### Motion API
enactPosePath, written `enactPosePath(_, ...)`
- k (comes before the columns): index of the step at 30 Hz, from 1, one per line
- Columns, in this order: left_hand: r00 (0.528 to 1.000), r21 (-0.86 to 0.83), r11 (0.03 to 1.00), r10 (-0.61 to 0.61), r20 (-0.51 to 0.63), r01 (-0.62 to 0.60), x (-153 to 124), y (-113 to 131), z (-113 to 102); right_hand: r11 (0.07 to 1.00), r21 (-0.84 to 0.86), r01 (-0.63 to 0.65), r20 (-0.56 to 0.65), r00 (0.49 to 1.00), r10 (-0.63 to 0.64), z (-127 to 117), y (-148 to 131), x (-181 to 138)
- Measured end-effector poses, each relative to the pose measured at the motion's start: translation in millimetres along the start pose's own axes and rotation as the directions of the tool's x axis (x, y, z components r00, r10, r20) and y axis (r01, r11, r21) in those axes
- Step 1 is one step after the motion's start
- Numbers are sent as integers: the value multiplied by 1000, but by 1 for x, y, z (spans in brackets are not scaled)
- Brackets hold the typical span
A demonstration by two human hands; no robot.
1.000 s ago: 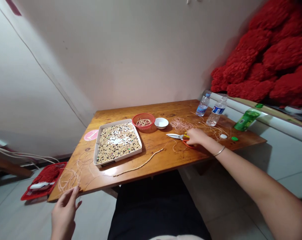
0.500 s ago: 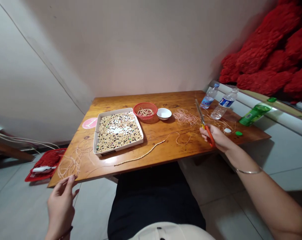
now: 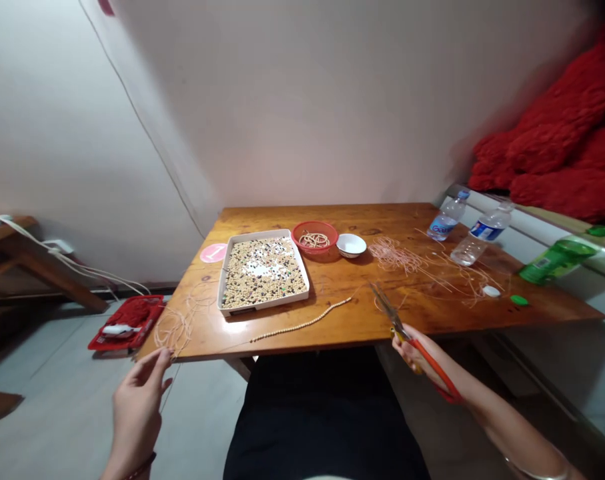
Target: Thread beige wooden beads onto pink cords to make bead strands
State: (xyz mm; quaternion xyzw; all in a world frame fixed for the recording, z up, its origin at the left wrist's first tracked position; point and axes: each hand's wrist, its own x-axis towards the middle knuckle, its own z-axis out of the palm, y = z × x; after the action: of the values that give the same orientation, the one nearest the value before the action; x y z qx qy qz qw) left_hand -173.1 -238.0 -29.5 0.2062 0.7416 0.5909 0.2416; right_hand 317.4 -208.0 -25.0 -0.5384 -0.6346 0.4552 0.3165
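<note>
Scissors [image 3: 397, 327] with red-orange handles are gripped in my right hand [image 3: 413, 348], their blades pointing up and left over the table's front edge. My left hand [image 3: 141, 393] is pinched at the left front corner, holding a thin cord [image 3: 209, 353]. From there the cord runs right to a string of small tan beads [image 3: 302, 323] lying along the front of the table. Beyond the beads it goes on toward the scissor tips. A loose tangle of pale cord [image 3: 175, 327] lies just past my left fingers.
A white tray [image 3: 306, 293] of mixed beads stands mid-table. Right of it are a red basket [image 3: 315, 225] with strung beads, a white bowl [image 3: 351, 245], a pink cord pile [image 3: 395, 255], two water bottles [image 3: 447, 217] and a green bottle [image 3: 557, 260]. Two caps [image 3: 491, 292] lie near them.
My right hand has brought the scissors down and toward me, from beside the cord pile to the front edge near the beads' right end. The camera view has shifted left; my left hand keeps its pinch.
</note>
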Motion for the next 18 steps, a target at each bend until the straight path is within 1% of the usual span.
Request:
enactPosePath(1,1000,1,1000,-9,13,9,1,-1,-1,996,-84,24,-75,997,-31,2,-3,11)
enactPosePath(3,999,0,1000,-14,47,14,3,-4,-1,960,-277,47,-192,976,-103,-1,-10,33)
enactPosePath(5,998,-3,1000,-24,61,25,4,-7,0,905,-423,39,-282,944,-173,-11,-17,55)
enactPosePath(6,997,-2,1000,-29,65,30,5,-8,0,874,-484,51,-301,928,-221,-17,-19,65)
enactPosePath(7,997,-2,999,-33,66,33,5,-9,1,840,-538,70,-283,924,-258,-22,-21,75)
enactPosePath(8,997,-1,999,-33,68,33,5,-10,2,813,-574,99,-236,931,-280,-27,-21,84)
enactPosePath(10,997,-7,1000,-26,71,27,5,-12,5,770,-619,154,-108,954,-278,-31,-20,102)
enactPosePath(11,997,-13,1000,-27,73,28,5,-13,6,739,-656,155,-89,956,-279,-31,-18,110)
enactPosePath(12,997,-19,999,-30,75,31,6,-14,7,701,-698,148,-73,959,-275,-30,-16,117)
enactPosePath(14,996,-30,999,-42,78,44,6,-16,8,615,-769,176,-17,955,-295,-25,-11,127)
enactPosePath(18,995,-26,998,-58,87,60,5,-16,8,469,-838,279,126,935,-331,-16,-10,136)
